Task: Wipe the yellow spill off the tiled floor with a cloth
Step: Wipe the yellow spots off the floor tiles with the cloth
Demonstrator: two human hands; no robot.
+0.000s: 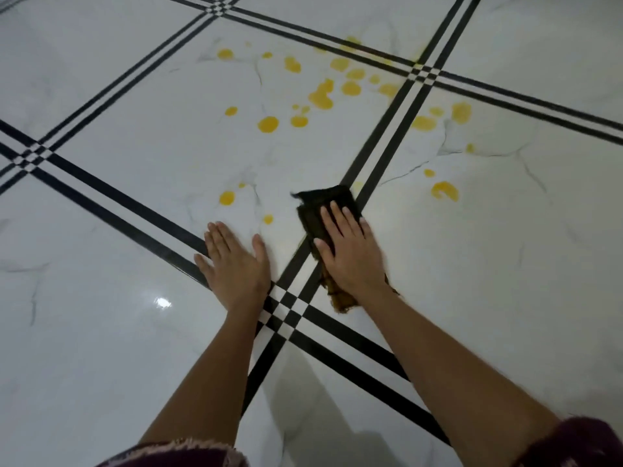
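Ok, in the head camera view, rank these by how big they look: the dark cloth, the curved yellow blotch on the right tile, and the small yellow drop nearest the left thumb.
Largest to smallest:
1. dark cloth, partly hidden under the right hand
2. curved yellow blotch
3. small yellow drop

Two hands (236, 264), one cloth (317, 210), some two dozen yellow drops (268, 124)

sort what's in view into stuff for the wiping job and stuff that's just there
For the job:
cloth, flat under the right hand
yellow spill
tiled floor

Just there:
left hand, flat on the floor
light glare
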